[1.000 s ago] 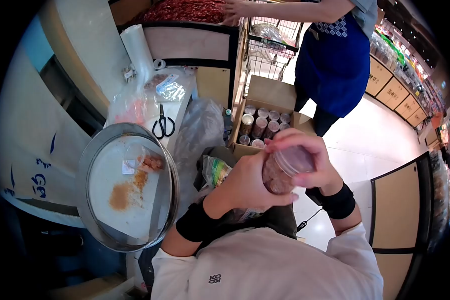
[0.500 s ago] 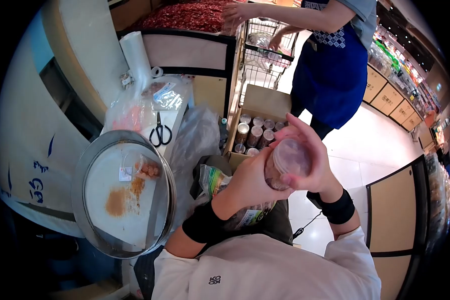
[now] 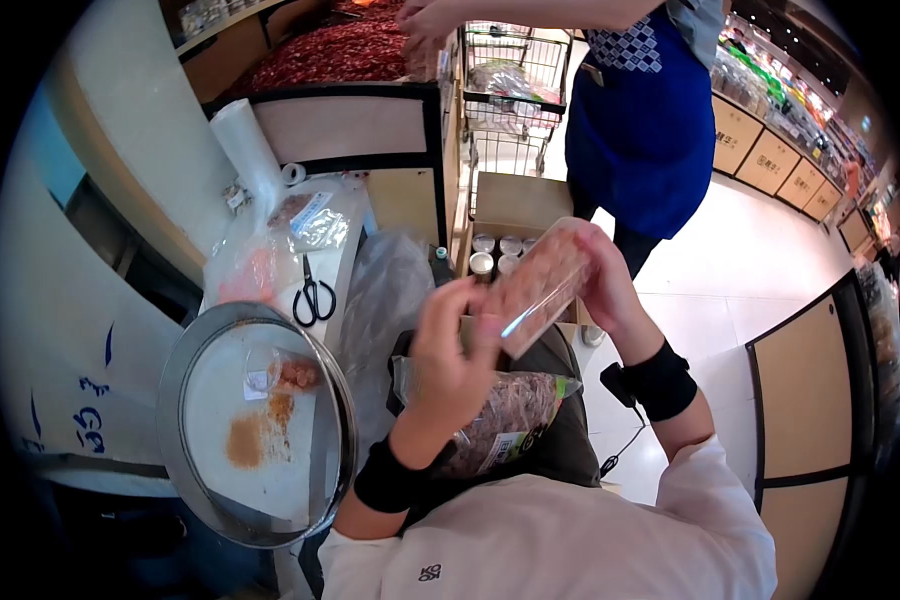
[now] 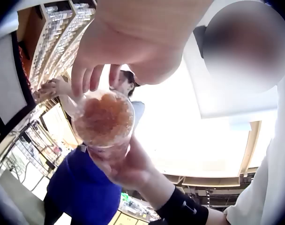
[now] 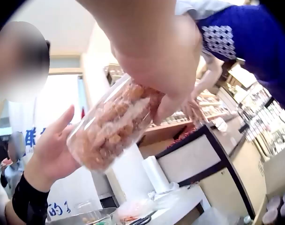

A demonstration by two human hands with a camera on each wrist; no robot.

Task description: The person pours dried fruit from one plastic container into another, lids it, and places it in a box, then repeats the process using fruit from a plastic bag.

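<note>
A clear plastic jar packed with brownish-orange chunks is held tilted over the lap. My right hand grips it at its upper right end, fingers wrapped round that end in the right wrist view. The left hand is by the jar's lower left end, fingers loose and not wrapped round it. In the left wrist view the jar's round base faces the camera, with the left fingertips at its rim. On the lap lies a printed plastic bag of brown pieces.
A carton of filled jars stands ahead. On the left is a round metal sieve with brown powder and a small bag; behind it are black scissors and a plastic roll. A person in a blue apron stands near a shopping cart.
The jar has turned from lid-up between both hands to tilted on its side. The left hand has loosened from round it. More of the bag on the lap shows.
</note>
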